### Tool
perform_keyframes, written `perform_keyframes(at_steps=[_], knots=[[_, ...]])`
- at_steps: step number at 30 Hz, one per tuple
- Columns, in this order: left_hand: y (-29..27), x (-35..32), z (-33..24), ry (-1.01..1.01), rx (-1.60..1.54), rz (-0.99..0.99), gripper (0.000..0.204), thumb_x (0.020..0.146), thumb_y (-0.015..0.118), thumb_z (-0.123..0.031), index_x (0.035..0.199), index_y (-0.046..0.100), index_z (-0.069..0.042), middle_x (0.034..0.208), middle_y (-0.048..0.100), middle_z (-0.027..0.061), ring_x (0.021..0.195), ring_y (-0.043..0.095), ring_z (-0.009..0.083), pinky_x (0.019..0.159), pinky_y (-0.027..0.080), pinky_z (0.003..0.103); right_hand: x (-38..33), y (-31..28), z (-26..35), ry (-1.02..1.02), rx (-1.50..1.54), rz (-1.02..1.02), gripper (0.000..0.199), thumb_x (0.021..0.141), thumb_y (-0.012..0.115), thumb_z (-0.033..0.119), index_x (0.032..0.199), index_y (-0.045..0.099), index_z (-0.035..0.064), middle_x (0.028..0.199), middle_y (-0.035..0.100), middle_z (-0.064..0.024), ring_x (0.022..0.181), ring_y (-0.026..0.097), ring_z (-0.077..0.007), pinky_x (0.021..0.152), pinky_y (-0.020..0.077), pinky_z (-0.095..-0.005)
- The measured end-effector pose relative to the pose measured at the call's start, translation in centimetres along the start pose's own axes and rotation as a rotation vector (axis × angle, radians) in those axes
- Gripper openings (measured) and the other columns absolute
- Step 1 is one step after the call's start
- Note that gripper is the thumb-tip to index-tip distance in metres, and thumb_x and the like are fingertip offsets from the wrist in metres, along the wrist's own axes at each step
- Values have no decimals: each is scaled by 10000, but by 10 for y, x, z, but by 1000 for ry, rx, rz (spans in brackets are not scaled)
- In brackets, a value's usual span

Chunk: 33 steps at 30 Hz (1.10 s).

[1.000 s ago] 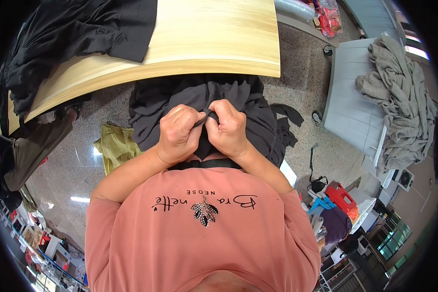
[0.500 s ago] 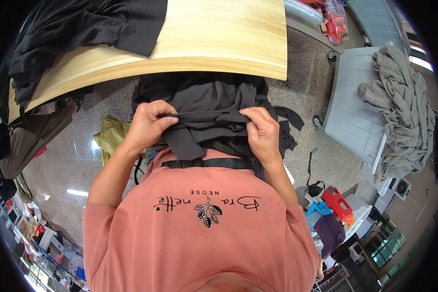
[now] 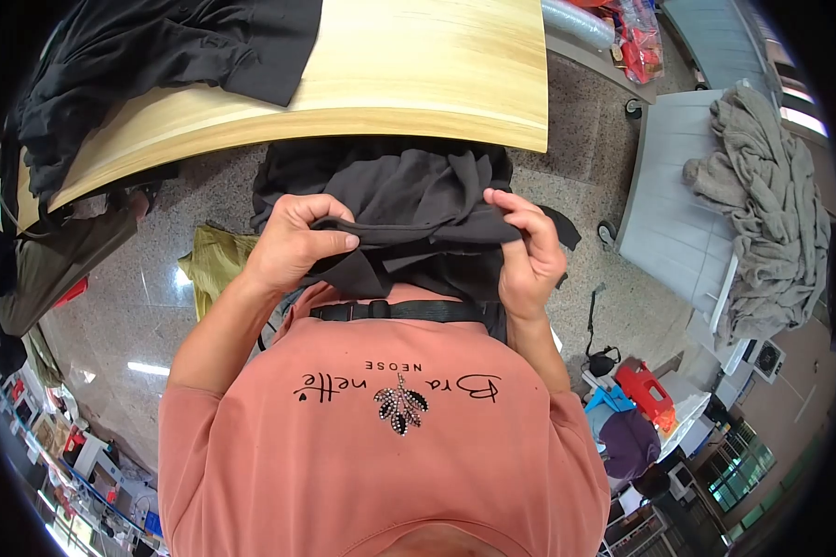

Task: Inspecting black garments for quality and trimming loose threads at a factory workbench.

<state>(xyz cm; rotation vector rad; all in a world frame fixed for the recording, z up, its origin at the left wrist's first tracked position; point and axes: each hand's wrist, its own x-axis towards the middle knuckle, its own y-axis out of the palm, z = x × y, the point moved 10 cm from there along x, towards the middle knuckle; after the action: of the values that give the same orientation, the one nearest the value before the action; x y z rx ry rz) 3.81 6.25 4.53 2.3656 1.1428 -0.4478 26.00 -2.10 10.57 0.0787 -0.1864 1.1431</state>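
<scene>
A black garment [image 3: 409, 195] lies bunched in front of my waist, its folded edge stretched between my two hands. My left hand [image 3: 297, 237] pinches that edge between thumb and fingers, closed on the cloth. At the other end, my right hand [image 3: 529, 246] grips the same folded band, with the index finger raised along its top. Loose parts of the black cloth hang below the band and spread toward the table edge. What lies under the bunched fabric is hidden.
Beyond the cloth stands a wooden table [image 3: 427, 84] with another black garment [image 3: 176, 56] on its left. An olive cloth [image 3: 214, 265] hangs by my left arm. At right, grey knitted fabric [image 3: 762, 213] lies on a wheeled light-grey cart [image 3: 664, 186]. A red container [image 3: 643, 390] sits lower right.
My right hand has shifted outward to the right, and its index finger has lifted. My left hand has turned slightly, and the black folded edge now spans a wider gap.
</scene>
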Motion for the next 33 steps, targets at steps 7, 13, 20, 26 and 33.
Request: perform_keyframes(at_steps=[7,13,20,26,33], knots=[[8,2,-17,103,-354,75,86,696,647,-46,766,613,-9,823,612,82,779,562,149,727,439,274,14,46,53,-130,65,399,244,687,571,-150,893,620,-29,767,626,-131,640,605,-206,571,479,-292],[25,2,-27,87,-166,25,43,698,594,20,741,588,20,814,602,78,788,551,152,758,433,275,-8,105,79,-471,-221,666,221,637,633,-39,853,605,-3,709,593,-84,573,556,-239,521,444,-331],[38,4,-36,124,104,-14,76,677,601,74,732,588,22,777,606,45,774,531,83,738,425,236,-12,113,77,-604,-428,697,195,630,633,15,822,603,-11,771,602,-93,565,545,-219,482,414,-305],[41,8,-20,167,149,-18,79,698,638,19,773,615,9,728,610,0,693,521,50,610,447,220,-14,105,72,-655,-497,595,192,648,601,82,825,603,10,716,542,-62,547,511,-207,477,400,-330],[35,37,14,115,82,119,91,766,669,12,856,665,-1,807,650,9,751,573,66,687,481,227,6,104,52,-586,-453,569,149,713,581,-16,857,607,13,812,616,-127,715,627,-288,618,515,-367]])
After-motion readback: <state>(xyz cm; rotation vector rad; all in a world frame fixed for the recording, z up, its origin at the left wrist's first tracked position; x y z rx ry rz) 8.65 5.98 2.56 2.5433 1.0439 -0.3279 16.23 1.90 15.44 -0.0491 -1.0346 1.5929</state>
